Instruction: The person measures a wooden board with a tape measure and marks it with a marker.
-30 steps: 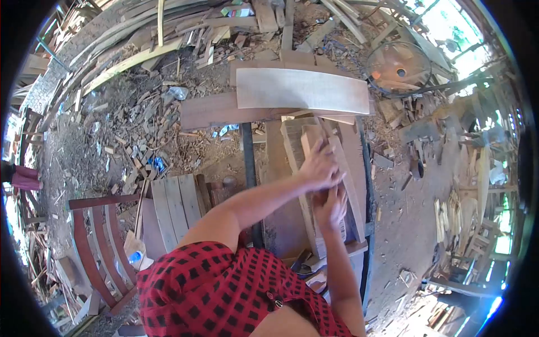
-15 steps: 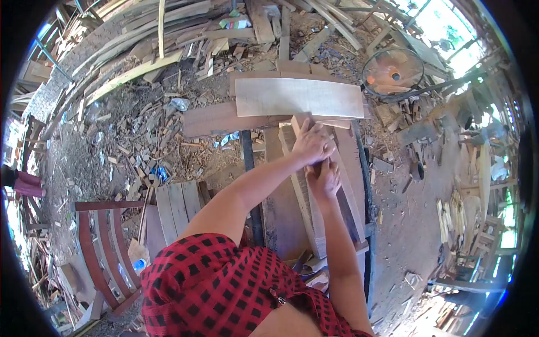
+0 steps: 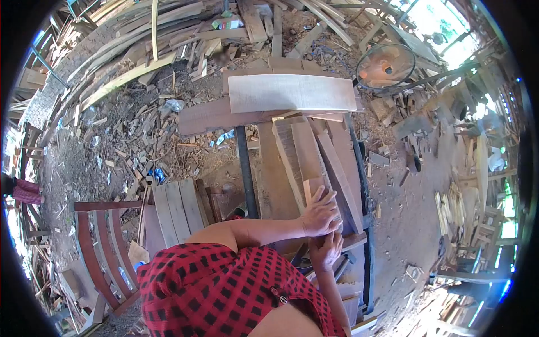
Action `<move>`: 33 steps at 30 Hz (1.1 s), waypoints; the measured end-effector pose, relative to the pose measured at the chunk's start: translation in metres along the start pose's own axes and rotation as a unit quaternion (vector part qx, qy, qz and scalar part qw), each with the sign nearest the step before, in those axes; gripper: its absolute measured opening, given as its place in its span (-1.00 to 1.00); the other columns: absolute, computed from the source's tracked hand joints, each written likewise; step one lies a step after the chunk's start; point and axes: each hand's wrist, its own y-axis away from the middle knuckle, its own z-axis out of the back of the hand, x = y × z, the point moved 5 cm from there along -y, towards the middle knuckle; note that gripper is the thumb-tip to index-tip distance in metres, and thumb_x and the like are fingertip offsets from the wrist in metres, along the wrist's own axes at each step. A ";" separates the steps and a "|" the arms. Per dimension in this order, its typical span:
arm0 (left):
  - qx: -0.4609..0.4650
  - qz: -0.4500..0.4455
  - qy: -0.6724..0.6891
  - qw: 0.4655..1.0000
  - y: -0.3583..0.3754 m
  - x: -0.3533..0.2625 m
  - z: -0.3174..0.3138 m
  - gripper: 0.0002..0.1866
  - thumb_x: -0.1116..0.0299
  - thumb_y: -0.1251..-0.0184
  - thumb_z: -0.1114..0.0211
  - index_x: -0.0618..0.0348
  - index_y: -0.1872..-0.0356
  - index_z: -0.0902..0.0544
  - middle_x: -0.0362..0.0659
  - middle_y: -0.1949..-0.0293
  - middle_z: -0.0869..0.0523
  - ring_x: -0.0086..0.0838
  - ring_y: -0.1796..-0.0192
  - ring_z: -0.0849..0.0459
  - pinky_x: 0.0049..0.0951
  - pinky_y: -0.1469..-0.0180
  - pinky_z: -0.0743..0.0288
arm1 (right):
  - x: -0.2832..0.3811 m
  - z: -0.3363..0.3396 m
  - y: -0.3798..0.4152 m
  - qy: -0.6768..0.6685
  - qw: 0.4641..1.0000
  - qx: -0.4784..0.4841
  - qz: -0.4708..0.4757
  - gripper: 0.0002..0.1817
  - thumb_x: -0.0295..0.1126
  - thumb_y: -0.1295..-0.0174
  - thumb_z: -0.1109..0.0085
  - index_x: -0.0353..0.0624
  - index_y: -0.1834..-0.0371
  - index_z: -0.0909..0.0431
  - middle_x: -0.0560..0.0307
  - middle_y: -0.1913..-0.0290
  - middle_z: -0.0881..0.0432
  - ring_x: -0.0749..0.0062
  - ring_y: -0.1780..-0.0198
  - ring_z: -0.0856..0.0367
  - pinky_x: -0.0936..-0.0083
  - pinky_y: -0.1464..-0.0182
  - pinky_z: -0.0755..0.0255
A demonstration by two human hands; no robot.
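Note:
Both of my hands are on a wooden hand plane (image 3: 307, 190), its pale front end showing past the fingers. My left hand (image 3: 319, 214) is closed over the front part, fingers spread forward across its top. Close behind it, my right hand (image 3: 325, 251) grips the rear, which is mostly hidden by the fingers. Under the plane lies a long plank (image 3: 306, 147) on the workbench, pointing away from me. A narrow timber piece (image 3: 339, 174) lies to its right, and a rough-edged board (image 3: 287, 154) runs along its left side.
A pale wide board (image 3: 292, 94) lies crosswise at the bench's far end, over darker boards (image 3: 205, 117). A red-brown slatted frame (image 3: 84, 241) stands left. A round wire-rimmed basket (image 3: 384, 66) sits far right. Wood scraps (image 3: 140, 135) litter the ground.
Both hands and the hand plane have moved back toward my body, from the plank's far end to its near end. More of the plank's top is uncovered.

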 end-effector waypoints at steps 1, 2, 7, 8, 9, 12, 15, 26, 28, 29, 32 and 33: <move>0.002 -0.007 -0.002 1.000 0.000 0.006 -0.003 -0.71 0.08 -0.14 -0.26 0.10 0.51 -0.62 -0.15 0.27 -0.60 -0.14 -0.31 -0.34 0.18 -0.42 0.22 | 0.001 -0.001 -0.004 0.000 1.000 0.002 -0.007 -0.29 -0.09 0.08 -0.36 -0.29 -0.12 -0.44 -0.23 0.10 -0.45 -0.21 0.06 -0.42 0.02 0.04 -0.35; 0.000 -0.003 0.000 1.000 -0.003 0.014 -0.003 -0.71 0.08 -0.14 -0.26 0.10 0.51 -0.62 -0.15 0.27 -0.60 -0.14 -0.31 -0.34 0.18 -0.42 0.22 | 0.002 -0.003 -0.010 0.002 1.000 0.005 -0.015 -0.29 -0.10 0.08 -0.37 -0.30 -0.12 -0.44 -0.25 0.08 -0.45 -0.22 0.05 -0.42 0.03 0.03 -0.35; 0.048 0.053 -0.092 0.993 -0.065 0.090 0.030 -0.64 -0.02 -0.21 -0.17 0.02 0.54 -0.69 -0.22 0.30 -0.67 -0.28 -0.28 -0.39 0.14 -0.42 0.19 | 0.029 -0.037 -0.107 0.028 0.998 0.003 0.059 -0.24 -0.20 0.05 -0.30 -0.26 -0.26 -0.32 -0.23 0.00 -0.45 -0.19 0.01 -0.41 0.03 -0.04 -0.33; 0.052 0.060 -0.113 0.990 -0.079 0.114 0.034 -0.61 -0.05 -0.24 -0.14 0.00 0.53 -0.71 -0.24 0.30 -0.69 -0.32 -0.27 -0.41 0.13 -0.43 0.19 | 0.035 -0.049 -0.133 0.031 0.997 -0.014 0.065 -0.26 -0.20 0.06 -0.30 -0.23 -0.25 -0.33 -0.23 0.01 -0.45 -0.18 0.00 -0.41 0.02 -0.04 -0.33; 0.030 0.064 -0.147 0.987 -0.093 0.140 0.036 -0.60 -0.07 -0.25 -0.10 -0.02 0.52 -0.71 -0.26 0.27 -0.70 -0.35 -0.27 -0.41 0.12 -0.43 0.19 | 0.042 -0.060 -0.158 0.033 0.996 -0.030 0.072 -0.27 -0.20 0.06 -0.30 -0.20 -0.25 -0.34 -0.23 0.02 -0.45 -0.18 0.00 -0.42 0.01 -0.04 -0.34; 0.066 0.123 -0.172 0.975 -0.131 0.196 0.062 -0.57 -0.08 -0.29 -0.03 -0.05 0.47 -0.74 -0.29 0.21 -0.71 -0.38 -0.27 -0.40 0.09 -0.44 0.21 | 0.069 -0.082 -0.222 0.039 0.996 -0.034 0.069 -0.34 -0.21 0.09 -0.31 -0.15 -0.15 -0.39 -0.18 0.08 -0.46 -0.15 0.03 -0.44 0.00 0.01 -0.37; 0.034 0.129 -0.167 0.977 -0.140 0.216 0.078 -0.56 -0.08 -0.30 -0.02 -0.02 0.42 -0.74 -0.27 0.17 -0.70 -0.36 -0.28 -0.38 0.08 -0.45 0.21 | 0.081 -0.093 -0.248 0.042 0.996 -0.006 0.084 -0.39 -0.22 0.12 -0.32 -0.15 -0.06 -0.42 -0.13 0.15 -0.46 -0.12 0.07 -0.46 0.00 0.06 -0.39; 0.027 0.086 -0.156 0.984 -0.071 0.108 0.051 -0.59 -0.04 -0.27 -0.11 0.09 0.38 -0.71 -0.21 0.13 -0.68 -0.22 -0.34 -0.32 0.16 -0.44 0.22 | 0.044 -0.046 -0.129 0.034 0.994 -0.026 0.096 -0.40 -0.16 0.09 -0.30 -0.28 -0.01 -0.44 -0.17 0.15 -0.46 -0.15 0.09 -0.44 0.02 0.06 -0.37; 0.057 0.092 -0.126 0.986 -0.045 0.075 0.033 -0.61 -0.01 -0.25 -0.15 0.12 0.38 -0.70 -0.18 0.12 -0.67 -0.19 -0.34 -0.33 0.18 -0.43 0.22 | 0.034 -0.028 -0.090 0.031 0.997 -0.008 0.072 -0.38 -0.15 0.09 -0.30 -0.29 -0.03 -0.44 -0.17 0.15 -0.46 -0.16 0.09 -0.43 0.01 0.05 -0.36; 0.032 0.074 -0.113 0.990 -0.034 0.061 0.024 -0.63 0.01 -0.23 -0.17 0.12 0.40 -0.70 -0.16 0.19 -0.66 -0.15 -0.32 -0.33 0.21 -0.42 0.21 | 0.027 -0.022 -0.071 0.027 0.998 0.009 0.053 -0.37 -0.14 0.08 -0.30 -0.30 -0.05 -0.44 -0.18 0.15 -0.46 -0.16 0.09 -0.43 -0.01 0.05 -0.35; 0.003 0.036 -0.070 0.997 -0.006 0.020 0.012 -0.67 0.04 -0.19 -0.22 0.11 0.45 -0.69 -0.13 0.26 -0.63 -0.11 -0.29 -0.34 0.23 -0.41 0.21 | 0.011 -0.008 -0.022 0.033 0.998 -0.013 0.058 -0.25 -0.11 0.05 -0.31 -0.27 -0.21 -0.35 -0.15 0.13 -0.43 -0.14 0.09 -0.41 0.02 0.06 -0.32; -0.002 0.018 -0.040 0.999 -0.001 0.011 0.011 -0.69 0.06 -0.17 -0.24 0.10 0.47 -0.68 -0.13 0.27 -0.63 -0.10 -0.29 -0.35 0.23 -0.41 0.21 | 0.007 -0.006 -0.011 0.033 0.998 -0.013 0.057 -0.25 -0.11 0.05 -0.31 -0.27 -0.21 -0.35 -0.15 0.13 -0.43 -0.14 0.09 -0.41 0.02 0.06 -0.32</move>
